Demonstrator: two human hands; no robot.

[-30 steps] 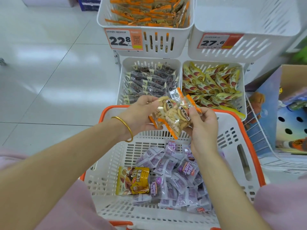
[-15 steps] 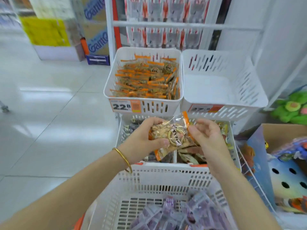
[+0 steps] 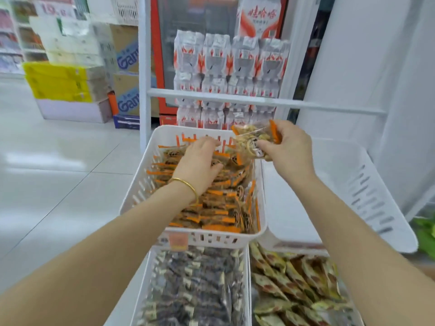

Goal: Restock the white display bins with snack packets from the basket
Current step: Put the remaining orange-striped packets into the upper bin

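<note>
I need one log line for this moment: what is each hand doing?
left hand: rests on packets in upper-left bin | right hand: holds orange-edged packet above that bin's far corner | packet not yet placed

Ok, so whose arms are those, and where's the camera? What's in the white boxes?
No machine here: these are a person's bare arms. The camera sits on their head, looking down, so you see what they see. The right hand pinches clear snack packets with orange edges. The left hand, wearing a gold bangle, rests on matching packets in the top left bin. The bin beside it looks empty. Two lower bins hold dark packets and yellow packets.
</note>
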